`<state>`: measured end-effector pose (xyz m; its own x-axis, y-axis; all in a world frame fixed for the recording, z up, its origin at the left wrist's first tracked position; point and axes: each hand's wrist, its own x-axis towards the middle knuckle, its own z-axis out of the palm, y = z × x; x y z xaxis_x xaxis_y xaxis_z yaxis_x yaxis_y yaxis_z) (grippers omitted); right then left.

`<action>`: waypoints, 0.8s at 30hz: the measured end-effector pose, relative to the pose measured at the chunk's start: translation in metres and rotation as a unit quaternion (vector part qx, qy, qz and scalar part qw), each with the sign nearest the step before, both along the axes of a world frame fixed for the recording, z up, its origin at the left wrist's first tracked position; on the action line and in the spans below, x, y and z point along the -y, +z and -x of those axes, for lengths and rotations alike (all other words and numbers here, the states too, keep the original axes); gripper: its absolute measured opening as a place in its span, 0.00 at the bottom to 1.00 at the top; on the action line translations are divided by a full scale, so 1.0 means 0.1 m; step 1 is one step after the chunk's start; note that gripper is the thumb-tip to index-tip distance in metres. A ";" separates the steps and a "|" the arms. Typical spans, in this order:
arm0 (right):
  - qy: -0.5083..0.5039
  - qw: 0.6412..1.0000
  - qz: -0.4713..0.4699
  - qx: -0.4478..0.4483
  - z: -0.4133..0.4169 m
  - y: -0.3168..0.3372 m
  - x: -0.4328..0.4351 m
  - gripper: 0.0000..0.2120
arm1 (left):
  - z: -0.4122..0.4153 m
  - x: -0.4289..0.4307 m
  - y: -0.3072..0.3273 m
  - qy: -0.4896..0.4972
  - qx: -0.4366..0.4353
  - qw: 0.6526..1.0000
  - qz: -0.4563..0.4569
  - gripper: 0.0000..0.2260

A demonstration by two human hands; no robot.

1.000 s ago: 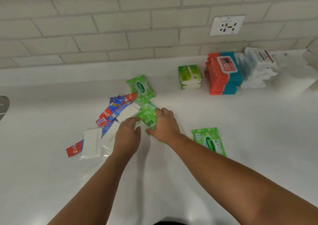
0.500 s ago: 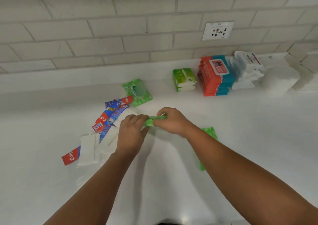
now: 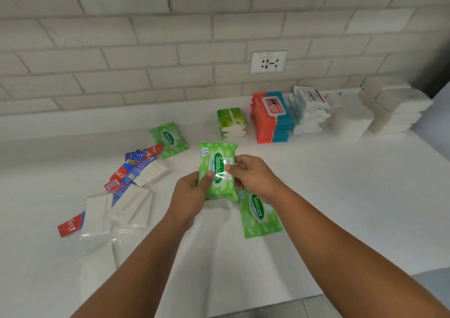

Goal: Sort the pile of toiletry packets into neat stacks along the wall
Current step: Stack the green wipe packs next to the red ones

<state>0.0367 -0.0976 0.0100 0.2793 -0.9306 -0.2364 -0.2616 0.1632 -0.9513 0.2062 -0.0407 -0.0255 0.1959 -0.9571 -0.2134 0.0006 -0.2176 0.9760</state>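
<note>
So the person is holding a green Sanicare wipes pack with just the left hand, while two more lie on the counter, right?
Not quite: the head view shows both hands on it. The left hand and the right hand together hold the green Sanicare pack. Two more do lie on the counter: one behind, one nearer.

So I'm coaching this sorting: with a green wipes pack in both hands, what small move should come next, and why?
Probably lay the held pack on the loose Sanicare pack beside the right hand. The left hand grips it too, they match, and no such stack stands at the wall yet.
</note>
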 end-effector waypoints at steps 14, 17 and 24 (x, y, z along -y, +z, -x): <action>-0.078 0.981 0.037 -0.176 0.83 -0.55 -0.17 0.16 | 0.95 -0.20 -0.26 0.009 0.182 0.977 -0.110 0.17; -0.040 0.967 0.047 -0.246 0.86 -0.59 -0.21 0.18 | 1.02 -0.24 -0.34 0.010 0.237 0.964 -0.119 0.19; -0.013 0.966 0.033 -0.255 0.92 -0.68 -0.32 0.11 | 1.05 -0.25 -0.34 -0.007 0.335 0.932 -0.140 0.17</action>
<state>-0.0558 -0.0656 -0.0582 0.1184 -0.9534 -0.2776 -0.6964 0.1195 -0.7076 0.1009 -0.0159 -0.0598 0.3624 -0.8860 -0.2891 -0.5940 -0.4586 0.6609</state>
